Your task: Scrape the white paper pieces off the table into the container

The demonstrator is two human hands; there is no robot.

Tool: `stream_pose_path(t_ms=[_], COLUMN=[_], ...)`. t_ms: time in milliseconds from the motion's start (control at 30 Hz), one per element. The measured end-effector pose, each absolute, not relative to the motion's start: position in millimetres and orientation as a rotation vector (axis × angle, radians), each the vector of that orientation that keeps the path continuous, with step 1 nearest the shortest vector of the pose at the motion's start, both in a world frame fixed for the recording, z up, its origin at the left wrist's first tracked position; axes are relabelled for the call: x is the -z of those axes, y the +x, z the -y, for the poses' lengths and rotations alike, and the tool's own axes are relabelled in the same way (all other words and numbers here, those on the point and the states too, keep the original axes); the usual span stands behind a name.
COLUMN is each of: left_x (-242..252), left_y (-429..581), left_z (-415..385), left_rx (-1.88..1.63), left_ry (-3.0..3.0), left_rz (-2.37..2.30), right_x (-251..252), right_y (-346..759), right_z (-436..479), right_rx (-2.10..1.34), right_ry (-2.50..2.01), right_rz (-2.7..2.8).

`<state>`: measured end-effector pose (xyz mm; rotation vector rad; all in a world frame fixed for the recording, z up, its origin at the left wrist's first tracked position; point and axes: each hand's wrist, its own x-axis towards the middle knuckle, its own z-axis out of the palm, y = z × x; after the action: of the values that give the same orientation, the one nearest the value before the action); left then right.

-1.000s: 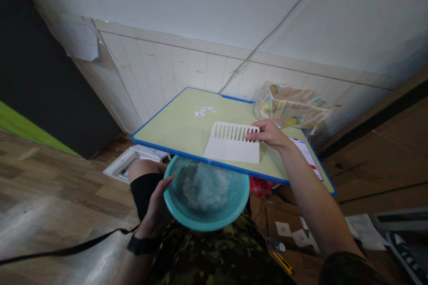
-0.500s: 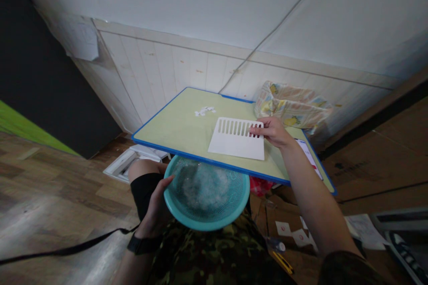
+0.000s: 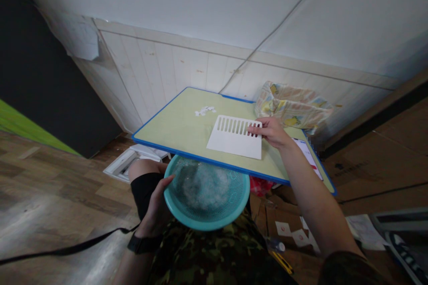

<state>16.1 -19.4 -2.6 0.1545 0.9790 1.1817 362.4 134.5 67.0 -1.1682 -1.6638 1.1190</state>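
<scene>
My right hand (image 3: 271, 131) pinches the right end of a white slotted plastic card (image 3: 234, 137) that lies flat on a pale green table with a blue rim (image 3: 174, 153). My left hand (image 3: 157, 205) grips the left rim of a teal mesh basket (image 3: 207, 221) held below the table's near edge, over my lap. White fluffy scraps (image 3: 203, 185) fill the basket's bottom. A small heap of white bits (image 3: 204, 110) lies on the table beyond the card.
A patterned cloth bag (image 3: 291, 107) leans against the panelled wall behind the table. A phone-like flat thing (image 3: 306, 153) lies on the table's right side. Cardboard, paper slips and a yellow cutter (image 3: 283, 263) litter the floor to the right. A black strap (image 3: 67, 249) crosses the wooden floor.
My right hand slid the white card away from the table's near edge, farther onto the table and slightly left. The basket and left hand stayed put.
</scene>
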Motion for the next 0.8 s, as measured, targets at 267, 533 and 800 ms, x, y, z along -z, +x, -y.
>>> stream_pose_path(t_ms=[267, 533, 800], left_x=[3, -1, 4], left_y=[15, 17, 15], left_z=[20, 20, 19], left_rx=[-1.183, -1.193, -1.192], left_ry=[0.159, 0.140, 0.120], left_rz=[-0.979, -0.976, -0.945], right_x=[-63, -67, -70], right_y=[356, 357, 369], right_z=[-134, -130, -140], right_rx=[-1.217, -1.250, -1.044], right_ry=[-1.120, -1.128, -1.144], right_rz=[1.714, 1.749, 1.331])
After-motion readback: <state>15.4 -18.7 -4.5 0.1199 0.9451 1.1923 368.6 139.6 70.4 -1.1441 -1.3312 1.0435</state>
